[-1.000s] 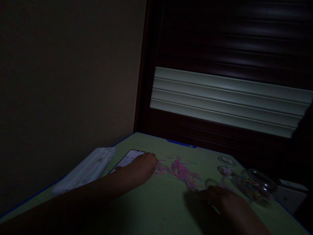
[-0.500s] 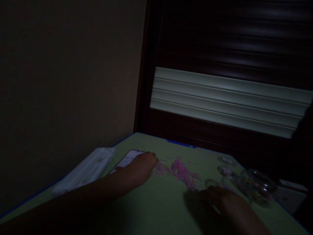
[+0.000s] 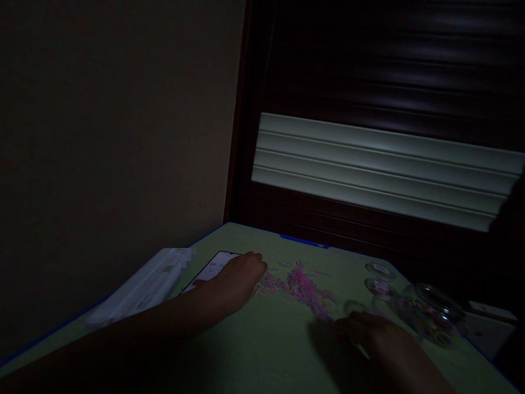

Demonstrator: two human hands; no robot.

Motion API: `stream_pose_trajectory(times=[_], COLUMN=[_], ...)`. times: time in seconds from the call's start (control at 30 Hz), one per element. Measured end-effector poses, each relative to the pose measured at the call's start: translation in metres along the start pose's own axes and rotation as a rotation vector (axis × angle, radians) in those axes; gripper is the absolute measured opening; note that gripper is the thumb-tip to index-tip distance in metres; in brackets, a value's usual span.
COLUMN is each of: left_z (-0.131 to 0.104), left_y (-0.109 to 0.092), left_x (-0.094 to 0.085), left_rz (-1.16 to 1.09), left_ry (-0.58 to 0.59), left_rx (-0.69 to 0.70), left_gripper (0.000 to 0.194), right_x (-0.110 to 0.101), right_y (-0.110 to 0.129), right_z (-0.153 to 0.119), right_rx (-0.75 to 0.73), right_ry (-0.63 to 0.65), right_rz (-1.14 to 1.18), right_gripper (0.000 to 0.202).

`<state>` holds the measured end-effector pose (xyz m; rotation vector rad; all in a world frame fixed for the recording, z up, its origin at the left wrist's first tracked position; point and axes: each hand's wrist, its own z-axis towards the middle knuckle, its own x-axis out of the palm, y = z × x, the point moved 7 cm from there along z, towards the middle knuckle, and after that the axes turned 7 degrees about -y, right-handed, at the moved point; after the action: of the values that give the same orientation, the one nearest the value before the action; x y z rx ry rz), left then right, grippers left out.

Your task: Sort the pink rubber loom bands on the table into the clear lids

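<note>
A loose pile of small pink and mixed-colour bands lies on the green table. My left hand rests at the pile's left end with its fingers curled; what they hold, if anything, is hidden. Beneath and behind that hand is a phone with a lit screen. At the pile's near right end is my right hand, its fingers bent together, their contents too dark to make out. Beyond it a clear jar with coloured bands lies on its side.
A small clear container with pink pieces and a round clear lid sit at the back right. Along the left edge lies a white plastic package. A wall rises at left, with dark panelling behind the table.
</note>
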<state>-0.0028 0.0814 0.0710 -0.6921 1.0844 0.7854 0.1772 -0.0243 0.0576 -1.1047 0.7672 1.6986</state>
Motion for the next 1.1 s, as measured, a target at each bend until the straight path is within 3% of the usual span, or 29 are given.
stream_pose_trajectory(times=[0.27,0.53,0.67,0.87,1.1], left_z=[0.000,-0.002,-0.009,-0.023,-0.030], left_y=[-0.002,-0.012,-0.028,-0.060,-0.071], left_x=[0.001,0.006,0.011,0.010,0.026], left_rz=[0.007,-0.054,-0.209,-0.454,-0.665], left_ry=[-0.023,-0.031,-0.101,-0.088,-0.061], left_rx=[0.064,0.119,0.282,0.356,0.234], left_gripper=[0.028,0.024,0.020,0.020,0.013], right_x=[-0.002,-0.003,-0.006,0.003,-0.001], right_y=[0.002,0.001,0.002,-0.001,0.002], right_z=[0.002,0.002,0.001,0.001,0.003], right_rx=[0.018,0.018,0.017,0.007,0.035], right_ry=[0.030,0.002,0.000,0.019,0.069], right_rz=[-0.017,-0.008,0.022,-0.009,-0.011], right_gripper=[0.027,0.025,0.025,0.026,0.025])
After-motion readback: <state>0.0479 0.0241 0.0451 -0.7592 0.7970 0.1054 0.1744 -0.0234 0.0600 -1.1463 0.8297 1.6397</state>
